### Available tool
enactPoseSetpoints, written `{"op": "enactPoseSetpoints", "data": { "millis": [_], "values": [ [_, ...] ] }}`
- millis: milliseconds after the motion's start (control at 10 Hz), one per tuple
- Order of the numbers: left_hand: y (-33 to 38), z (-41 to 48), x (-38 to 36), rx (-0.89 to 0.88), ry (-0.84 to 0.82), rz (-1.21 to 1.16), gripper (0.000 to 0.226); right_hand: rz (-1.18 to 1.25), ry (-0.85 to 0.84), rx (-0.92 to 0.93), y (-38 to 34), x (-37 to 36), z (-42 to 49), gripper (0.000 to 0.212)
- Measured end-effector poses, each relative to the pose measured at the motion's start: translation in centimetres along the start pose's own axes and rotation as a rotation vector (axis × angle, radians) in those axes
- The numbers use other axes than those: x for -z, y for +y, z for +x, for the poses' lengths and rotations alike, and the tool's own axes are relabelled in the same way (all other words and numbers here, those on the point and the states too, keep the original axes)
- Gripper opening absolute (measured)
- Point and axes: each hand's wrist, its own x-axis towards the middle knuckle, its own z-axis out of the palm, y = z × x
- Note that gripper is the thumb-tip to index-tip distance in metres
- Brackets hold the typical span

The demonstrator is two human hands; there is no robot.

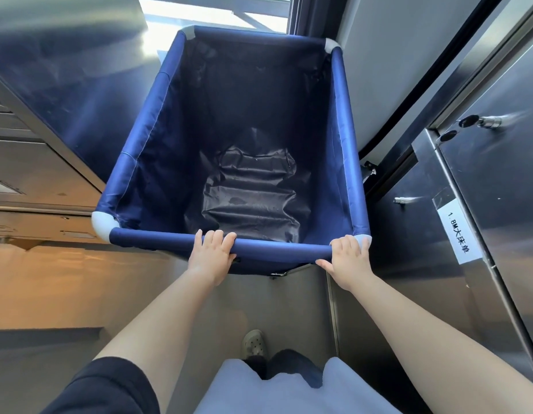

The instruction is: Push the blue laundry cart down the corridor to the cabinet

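The blue laundry cart (145, 135) fills the middle of the head view, a fabric bin on a tube frame with white corner joints. A dark crumpled liner (250, 189) lies at its bottom; otherwise the bin holds nothing. My left hand (213, 252) grips the near rail left of its middle. At the near right corner, my right hand (347, 258) grips the same rail. A stainless steel cabinet (498, 189) stands right beside the cart's right side, with a white paper label (456, 231) on its door.
Steel cabinet doors with round locks (468, 121) line the right. A grey wall and steel panels (35, 162) run along the left. A bright window (214, 13) lies beyond the cart's far end. My shoe (253, 343) is on the grey floor below.
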Motion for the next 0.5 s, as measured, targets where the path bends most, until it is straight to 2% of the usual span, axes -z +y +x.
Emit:
{"op": "enactPoseSetpoints", "data": {
  "millis": [200, 400, 500],
  "values": [
    [0.4, -2.4, 0.5, 0.087, -0.007, -0.052, 0.06, 0.267, 0.185, 0.154, 0.4, 0.1, -1.1, 0.038],
    [2.0, -4.0, 2.7, 0.127, -0.103, -0.063, 0.061, 0.364, 0.095, 0.271, -1.2, 1.8, -2.3, 0.046],
    [2.4, -4.0, 5.0, 0.071, -0.04, -0.034, 0.064, 0.376, 0.149, 0.335, -2.5, 4.1, -2.0, 0.047]
  ]
}}
